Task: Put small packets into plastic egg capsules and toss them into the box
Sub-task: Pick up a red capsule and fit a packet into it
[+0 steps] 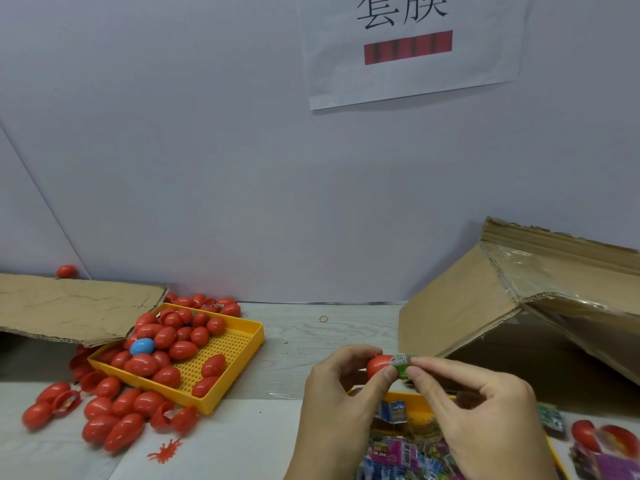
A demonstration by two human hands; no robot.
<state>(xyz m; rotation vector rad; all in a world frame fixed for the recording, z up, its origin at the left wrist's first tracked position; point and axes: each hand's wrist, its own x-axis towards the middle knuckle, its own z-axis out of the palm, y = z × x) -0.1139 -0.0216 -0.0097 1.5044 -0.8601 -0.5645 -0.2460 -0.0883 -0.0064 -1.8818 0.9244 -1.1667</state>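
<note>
Hands meet mid-table: left hand (341,386) fingers curled round red egg capsule (378,364), right hand (481,407) pinching small green packet (401,365) w/ thumb & forefinger at capsule's mouth, just above yellow tray (414,403) of packets, cardboard box (512,306) behind.

A white paper sheet (412,46) stuck on the wall carries two large black Chinese characters, cut off at the top edge, the second reading 膜, with a blurred red and black bar printed beneath them. The printing on the small packets (398,452) is too small and blurred to read
</note>
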